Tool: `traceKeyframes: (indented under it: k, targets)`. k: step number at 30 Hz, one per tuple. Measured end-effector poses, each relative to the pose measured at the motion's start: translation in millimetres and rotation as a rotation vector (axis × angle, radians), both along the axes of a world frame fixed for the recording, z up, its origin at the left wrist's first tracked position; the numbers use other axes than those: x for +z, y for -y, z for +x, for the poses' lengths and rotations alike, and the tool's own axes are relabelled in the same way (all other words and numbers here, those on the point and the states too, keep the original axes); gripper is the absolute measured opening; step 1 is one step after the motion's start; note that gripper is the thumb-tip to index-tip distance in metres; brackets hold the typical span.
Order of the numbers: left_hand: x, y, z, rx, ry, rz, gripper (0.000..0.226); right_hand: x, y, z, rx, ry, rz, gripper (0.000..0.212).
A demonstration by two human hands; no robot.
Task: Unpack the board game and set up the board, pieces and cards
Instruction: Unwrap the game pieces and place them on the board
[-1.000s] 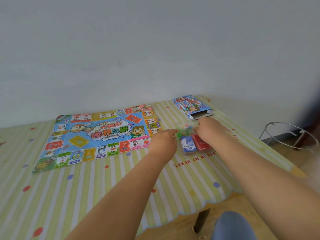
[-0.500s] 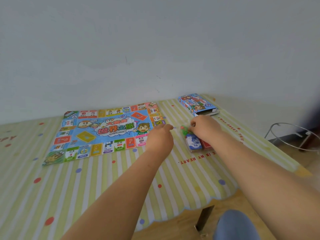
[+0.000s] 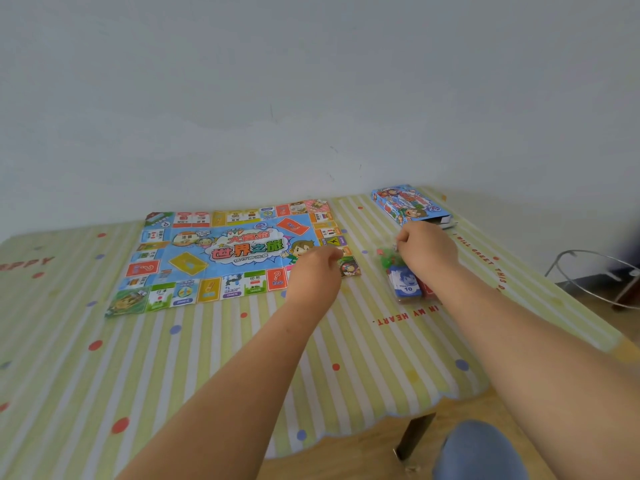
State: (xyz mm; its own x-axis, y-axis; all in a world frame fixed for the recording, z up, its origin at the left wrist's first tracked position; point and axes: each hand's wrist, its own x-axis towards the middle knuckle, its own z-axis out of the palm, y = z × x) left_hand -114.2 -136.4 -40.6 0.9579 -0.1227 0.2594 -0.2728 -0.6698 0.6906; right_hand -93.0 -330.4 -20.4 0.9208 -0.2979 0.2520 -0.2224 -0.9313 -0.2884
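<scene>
The colourful game board (image 3: pixel 225 258) lies unfolded flat on the striped tablecloth (image 3: pixel 173 375). My left hand (image 3: pixel 313 271) hovers over the board's near right corner, fingers pinched together; I see nothing in them. My right hand (image 3: pixel 427 251) pinches the top of a small clear bag of green and red pieces (image 3: pixel 388 258) to the right of the board. Just in front of the bag lie a blue card stack (image 3: pixel 405 285) and a red card stack (image 3: pixel 429 293), partly hidden by my right forearm. The open blue game box (image 3: pixel 408 204) lies at the table's far right corner.
A pale wall runs right behind the table. The table's right and near edges are close to my arms. A metal wire ring stand (image 3: pixel 595 278) is on the floor at the right. My knee in blue cloth (image 3: pixel 481 452) shows below the near edge.
My left hand left the bag and moved left to the board's near right corner. My right hand stayed on the bag. The view shifted slightly.
</scene>
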Motion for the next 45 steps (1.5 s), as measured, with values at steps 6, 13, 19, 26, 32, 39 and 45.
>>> traceKeyframes:
  k: [6,13,19,26,32,39,45]
  targets:
    - [8.2,-8.7,6.0,0.038,-0.150,-0.227,0.030,12.1,-28.2,2.1,0.220,0.243,0.224,0.018]
    - [17.2,-34.5,16.3,0.105,-0.315,-0.613,0.023,14.8,-79.1,4.7,0.414,0.267,0.328,0.014]
    - [17.0,-64.3,22.2,0.188,-0.381,-0.807,0.022,4.3,-125.2,12.0,0.516,0.207,0.428,0.023]
    - [10.7,-92.0,36.3,0.348,-0.366,-0.923,0.025,3.2,-149.3,18.0,0.581,0.079,0.436,0.023]
    - [10.1,-99.5,45.3,0.298,-0.339,-0.977,0.022,-6.8,-157.1,33.3,0.532,0.146,0.607,0.019]
    - [-2.7,-101.9,51.0,0.255,-0.241,-0.915,0.025,-16.3,-159.5,45.3,0.463,0.236,0.776,0.019]
    - [-1.4,-103.1,57.0,0.221,-0.171,-0.758,0.029,-21.3,-157.9,49.7,0.461,0.275,0.819,0.023]
